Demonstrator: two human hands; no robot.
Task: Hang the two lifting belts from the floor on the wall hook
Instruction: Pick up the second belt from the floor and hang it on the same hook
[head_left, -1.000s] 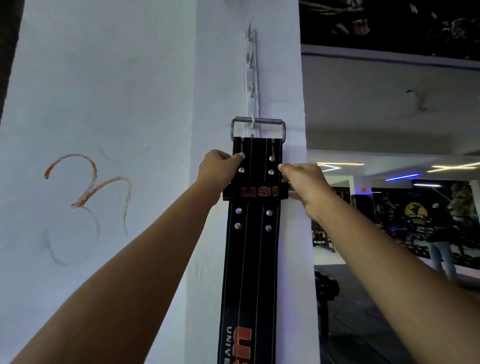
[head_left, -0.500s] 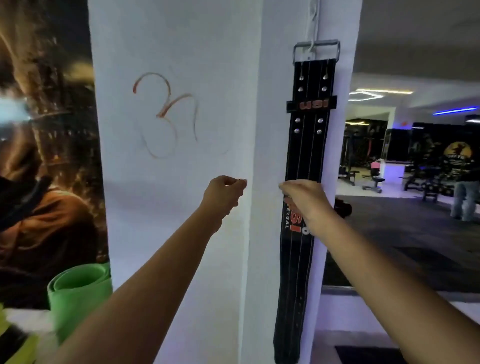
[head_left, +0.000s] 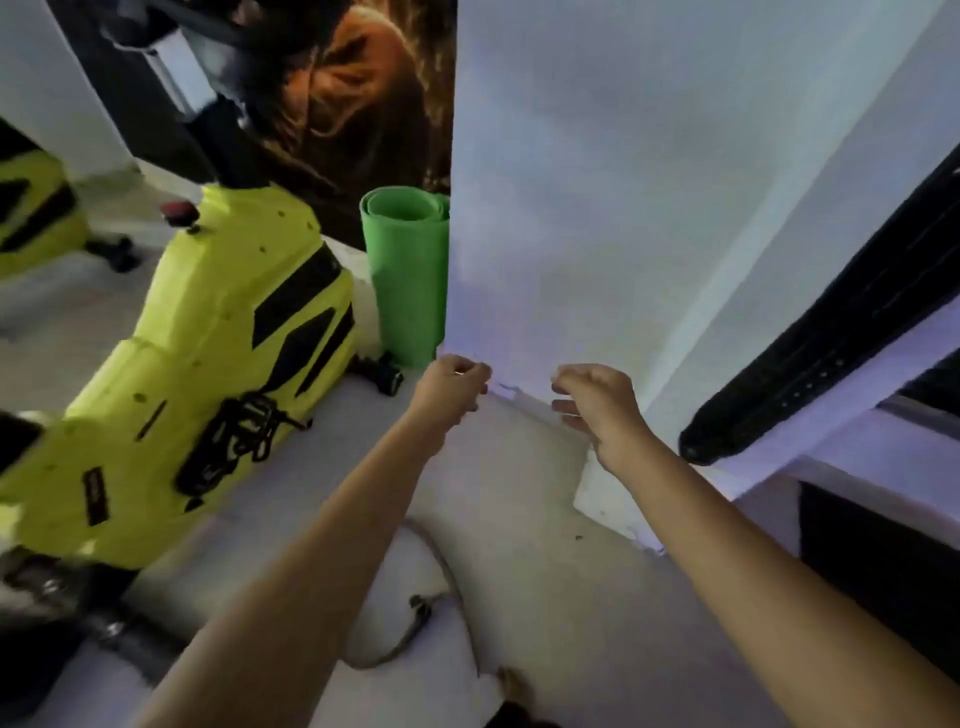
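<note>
Reaching low, both forearms extend over the pale floor (head_left: 519, 467); left hand (head_left: 449, 387) loosely curled with its grip narrow and empty, right hand (head_left: 597, 402) half open and empty. Change since half a second ago: both hands have left the hung belt and the view has dropped from the hook toward the floor. Meaning, as judged: first belt placed, second now to be found. Grey cord with clip (head_left: 426, 608) lies on the floor beneath the arms; no second belt identifiable in view. White pillar (head_left: 597, 208) base corner sits just beyond the fingertips. Black lifting belt (head_left: 810, 364) hangs against the pillar's right face, tip above the floor. Left: yellow exercise machine (head_left: 208, 338), green rolled mat (head_left: 408, 275) against the pillar; open floor lies between.
</note>
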